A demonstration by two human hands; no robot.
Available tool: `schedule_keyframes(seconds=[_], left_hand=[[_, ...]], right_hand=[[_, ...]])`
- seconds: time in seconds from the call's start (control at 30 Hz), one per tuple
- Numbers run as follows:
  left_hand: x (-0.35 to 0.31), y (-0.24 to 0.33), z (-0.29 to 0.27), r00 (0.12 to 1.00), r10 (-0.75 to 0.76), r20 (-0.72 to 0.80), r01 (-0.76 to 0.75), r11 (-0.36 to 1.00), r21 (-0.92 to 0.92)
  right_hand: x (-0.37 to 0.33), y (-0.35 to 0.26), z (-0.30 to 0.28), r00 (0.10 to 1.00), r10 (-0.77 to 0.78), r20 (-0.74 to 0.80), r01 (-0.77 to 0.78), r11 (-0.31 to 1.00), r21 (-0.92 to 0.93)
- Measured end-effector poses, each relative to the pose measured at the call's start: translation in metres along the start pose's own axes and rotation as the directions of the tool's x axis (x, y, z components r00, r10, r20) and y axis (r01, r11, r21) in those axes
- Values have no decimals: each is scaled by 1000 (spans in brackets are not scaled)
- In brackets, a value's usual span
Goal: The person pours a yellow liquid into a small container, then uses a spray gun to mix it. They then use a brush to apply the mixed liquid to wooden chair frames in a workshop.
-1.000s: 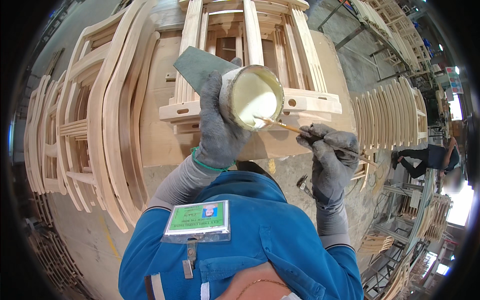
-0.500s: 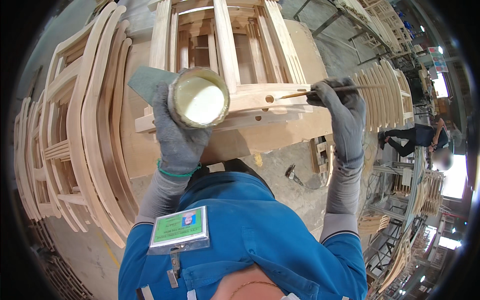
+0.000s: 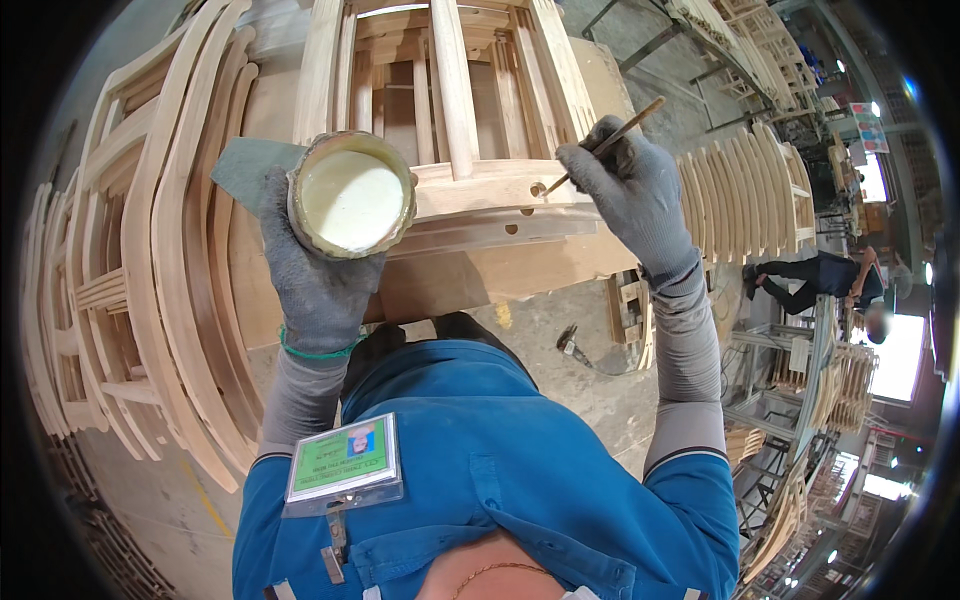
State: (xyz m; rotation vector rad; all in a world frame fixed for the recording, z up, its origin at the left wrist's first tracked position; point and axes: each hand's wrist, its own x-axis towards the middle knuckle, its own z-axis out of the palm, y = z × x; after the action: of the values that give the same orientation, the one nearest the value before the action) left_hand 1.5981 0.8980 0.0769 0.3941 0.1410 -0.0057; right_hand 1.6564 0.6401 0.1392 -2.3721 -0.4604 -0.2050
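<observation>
The slender brush is clamped between the right hand's fingers, its tip at the wooden rail's hole, near the table's front edge. The can is gripped by the left hand.

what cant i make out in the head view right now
All in the head view:
Fingertips of the left hand: hidden behind the cup.
Cup's bottom: hidden by the white liquid.
Green sheet, one end: hidden behind the cup and left hand.
Brush, middle: covered by the right hand.
Brush tip: too small to judge contact.
Wooden frame, far end: cut off by the top edge.
</observation>
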Motion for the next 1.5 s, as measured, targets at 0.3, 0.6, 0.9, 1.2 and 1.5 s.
schedule_keyframes(seconds=[0.3, 0.6, 0.9, 1.2, 1.5], left_hand=[[0, 0, -1, 999, 16, -48, -17, 1000, -12], [-3, -4, 0, 1000, -9, -17, 10, 998, 65], [-2, -8, 5, 998, -56, 36, 54, 997, 56], [-3, -17, 10, 989, 115, 94, -139, 940, 311], [3, -16, 11, 975, 154, 158, -201, 911, 359]], right_hand=[[-1, 4, -1, 1000, 0, 15, 0, 1000, 11], [-2, 3, -3, 1000, 29, 0, -29, 1000, 9], [-6, 9, -3, 999, 20, -50, -7, 968, 252], [-26, -61, -15, 987, 149, -57, -69, 721, 689], [-7, -56, 10, 985, 132, 114, -169, 561, 810]])
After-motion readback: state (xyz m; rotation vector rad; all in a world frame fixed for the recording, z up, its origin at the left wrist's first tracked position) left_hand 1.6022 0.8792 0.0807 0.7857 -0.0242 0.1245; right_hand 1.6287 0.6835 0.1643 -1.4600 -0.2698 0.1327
